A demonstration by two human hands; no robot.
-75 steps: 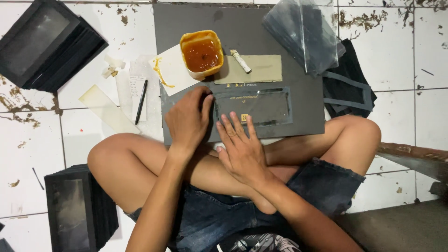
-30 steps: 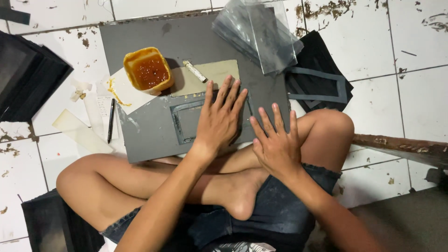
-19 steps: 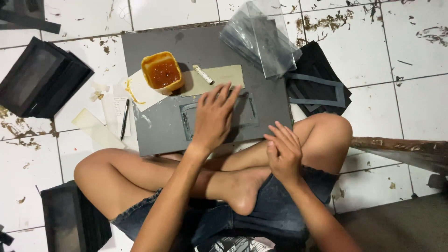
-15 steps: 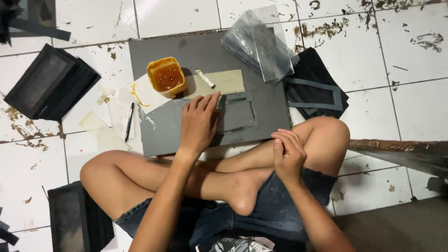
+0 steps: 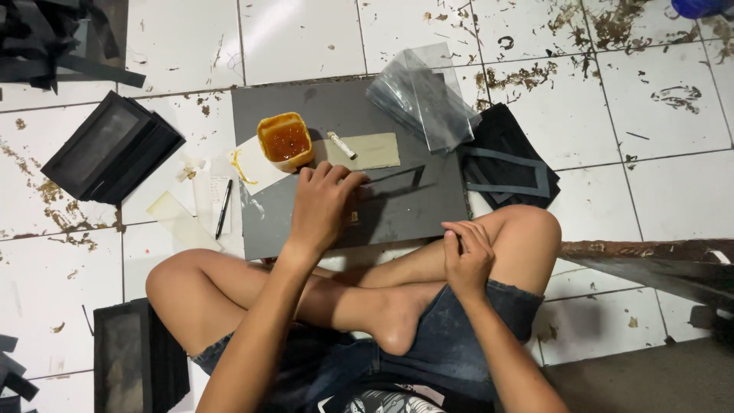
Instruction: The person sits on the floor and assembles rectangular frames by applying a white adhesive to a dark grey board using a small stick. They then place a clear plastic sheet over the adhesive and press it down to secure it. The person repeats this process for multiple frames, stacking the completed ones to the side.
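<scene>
On the grey board (image 5: 336, 107) across your knees, your left hand (image 5: 321, 206) lies flat and open, pressing a dark frame (image 5: 397, 180), your right hand (image 5: 466, 256) rests loosely curled on your knee, holding nothing, glue tub (image 5: 285, 141) just beyond the fingers, plastic sleeves (image 5: 424, 95) at the far corner.

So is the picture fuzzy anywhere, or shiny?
Head view: mostly sharp; the left hand and the right hand show clearly. Light glares off the white floor tiles at top, and the clear plastic sheets shine a little. Soft shadow lies under the knees.
</scene>
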